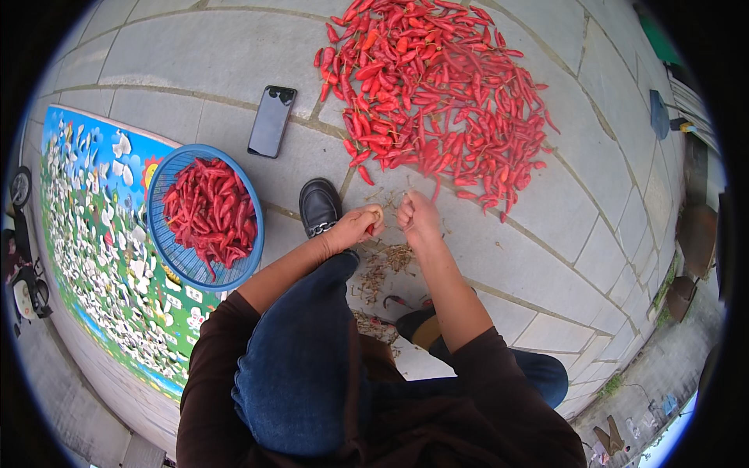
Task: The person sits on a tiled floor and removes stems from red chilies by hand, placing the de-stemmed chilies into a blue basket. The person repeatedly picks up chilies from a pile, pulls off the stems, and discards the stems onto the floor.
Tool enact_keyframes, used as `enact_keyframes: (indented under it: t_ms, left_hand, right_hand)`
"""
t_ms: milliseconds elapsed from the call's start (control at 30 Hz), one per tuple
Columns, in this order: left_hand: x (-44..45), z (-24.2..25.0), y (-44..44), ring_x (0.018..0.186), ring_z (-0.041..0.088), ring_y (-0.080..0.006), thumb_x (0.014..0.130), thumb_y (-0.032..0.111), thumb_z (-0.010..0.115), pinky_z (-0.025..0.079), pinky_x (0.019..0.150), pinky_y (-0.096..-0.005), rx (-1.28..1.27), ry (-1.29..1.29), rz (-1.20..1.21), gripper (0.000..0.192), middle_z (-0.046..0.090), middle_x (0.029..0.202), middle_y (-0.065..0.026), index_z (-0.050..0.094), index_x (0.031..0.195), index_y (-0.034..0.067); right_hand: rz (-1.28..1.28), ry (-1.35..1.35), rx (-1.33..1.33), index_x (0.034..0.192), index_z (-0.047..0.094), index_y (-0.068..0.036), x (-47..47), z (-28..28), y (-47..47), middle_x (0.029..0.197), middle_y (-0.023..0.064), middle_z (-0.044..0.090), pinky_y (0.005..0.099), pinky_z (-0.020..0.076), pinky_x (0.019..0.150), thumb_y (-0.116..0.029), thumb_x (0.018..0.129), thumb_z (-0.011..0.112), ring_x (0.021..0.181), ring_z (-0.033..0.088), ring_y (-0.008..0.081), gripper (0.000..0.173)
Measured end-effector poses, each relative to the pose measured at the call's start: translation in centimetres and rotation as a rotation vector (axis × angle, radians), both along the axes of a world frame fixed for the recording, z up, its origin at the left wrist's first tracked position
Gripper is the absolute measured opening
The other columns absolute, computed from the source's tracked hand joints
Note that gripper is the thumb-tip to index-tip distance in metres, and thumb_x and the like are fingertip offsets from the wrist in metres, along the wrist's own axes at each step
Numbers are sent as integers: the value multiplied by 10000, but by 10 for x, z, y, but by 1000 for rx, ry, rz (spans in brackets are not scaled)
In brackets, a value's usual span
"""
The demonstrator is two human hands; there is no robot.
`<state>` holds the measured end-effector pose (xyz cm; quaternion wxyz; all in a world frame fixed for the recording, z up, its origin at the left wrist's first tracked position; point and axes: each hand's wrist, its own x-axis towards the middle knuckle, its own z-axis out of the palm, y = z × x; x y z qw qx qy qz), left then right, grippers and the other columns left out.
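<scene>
My left hand (358,225) is curled around a red chili pepper (370,230), mostly hidden by the fingers. Close to its right, my right hand (418,215) makes a fist with the fingers curled in; what lies inside is hidden. A blurred red pepper shows just beyond its knuckles, and I cannot tell whether the hand holds it. Ahead of both hands a wide heap of red chili peppers (433,93) is spread on the stone paving. Dry pepper stems (389,260) lie scattered below my hands, between the feet.
A blue plastic basket (153,205) holding red chilies stands at left, partly over a peeling, brightly printed board (117,245). A smartphone (272,121) lies on the paving (193,47) beyond my black shoe (320,205). A parked motorcycle (26,286) is at the far left.
</scene>
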<state>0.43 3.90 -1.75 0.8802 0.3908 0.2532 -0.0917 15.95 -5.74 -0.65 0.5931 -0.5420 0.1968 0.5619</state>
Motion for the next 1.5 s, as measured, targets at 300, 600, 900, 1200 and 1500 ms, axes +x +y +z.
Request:
enact_keyframes:
  t_ms: [300, 600, 900, 1200, 1500]
  left_hand:
    - [21, -49, 27, 732, 628, -347, 774, 204, 698, 499, 674, -407, 994, 562, 258, 267, 619, 745, -183, 558, 879, 2]
    - [36, -58, 40, 695, 631, -346, 749, 180, 698, 495, 648, -409, 1137, 486, 173, 187, 615, 706, -181, 605, 806, 28]
    - [12, -13, 17, 785, 595, -353, 711, 125, 672, 478, 703, -403, 1015, 117, 75, 193, 589, 788, -182, 570, 824, 6]
    - [7, -10, 19, 747, 572, -335, 720, 159, 689, 468, 693, -389, 1027, 107, -83, 227, 559, 787, -156, 562, 846, 20]
    - [15, -6, 12, 717, 583, -191, 873, 303, 625, 470, 681, -322, 687, 53, 135, 294, 594, 743, -115, 601, 884, 10]
  right_hand:
    - [290, -247, -60, 906, 594, -51, -8, -2, -13, 748, 20, 578, 233, 428, 579, -155, 936, 473, 668, 570, 123, 163]
    - [353, -272, -22, 886, 576, -58, -18, -21, -7, 797, 14, 578, 239, 452, 642, -115, 882, 538, 715, 561, 110, 69]
    - [786, -818, -1, 951, 567, -42, -5, -17, 15, 758, -17, 559, 237, 421, 615, -212, 896, 610, 665, 486, 73, 184]
    - [833, -774, 128, 944, 563, -38, -15, -12, 5, 760, 10, 592, 222, 426, 594, -188, 924, 571, 638, 486, 57, 151]
    - [650, -723, 25, 867, 535, -14, -11, -10, 2, 679, 50, 582, 271, 432, 565, -126, 905, 577, 606, 508, 91, 125]
